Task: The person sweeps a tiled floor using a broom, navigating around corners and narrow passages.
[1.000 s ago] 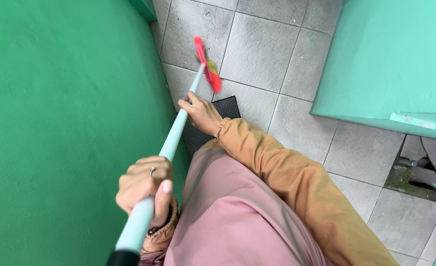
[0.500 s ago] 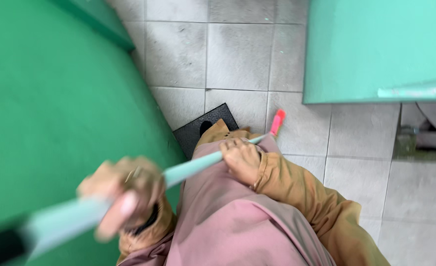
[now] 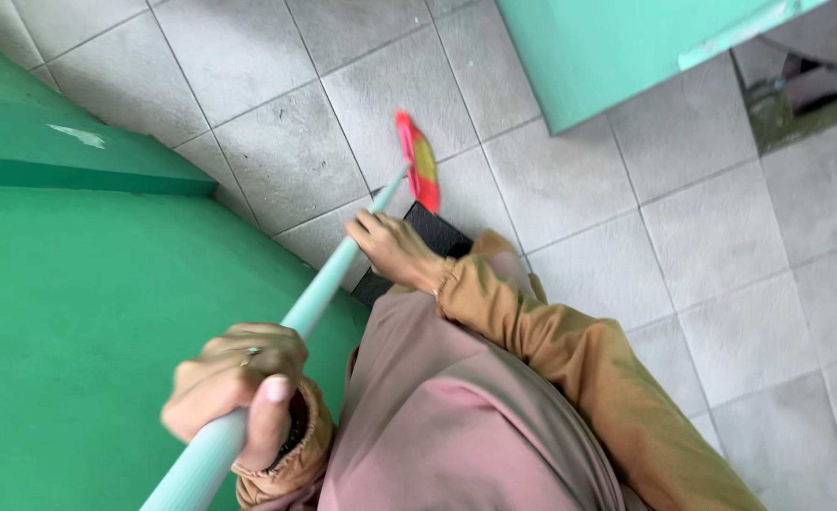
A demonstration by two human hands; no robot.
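Nearest the camera: left hand (image 3: 234,393) wrapped tight round the upper end of a pale teal broom handle (image 3: 319,293), fingers curled fully closed, thumb pressed along the shaft, a ring visible on one finger. Mustard-brown cuff at the wrist, a dark band just inside it. Beside it, a broad fold of dusty-pink cloth (image 3: 466,426) filling the lower middle of the view.

Further along the shaft: right hand (image 3: 395,248) closed over the handle from above, fingers hooked round it, mustard-brown sleeve (image 3: 570,369) running back down toward the lower right corner.

Just past the right hand, under the handle — a flat black rectangular mat (image 3: 418,248) on the floor, partly hidden by hand and cloth. No label or print to be made out on it.

At the far end of the handle: red broom head (image 3: 417,163) with a yellowish patch, seen edge-on and resting on the grey floor tiles (image 3: 286,151).

Along the left: deep green painted wall (image 3: 69,312) with a stepped ledge, one small pale scuff on the ledge top.

Farthest — lighter mint-green wall (image 3: 608,47) at the upper right, a chipped pale strip along its lower edge, and beyond it a dark, mossy gap at the corner, too small to tell more.
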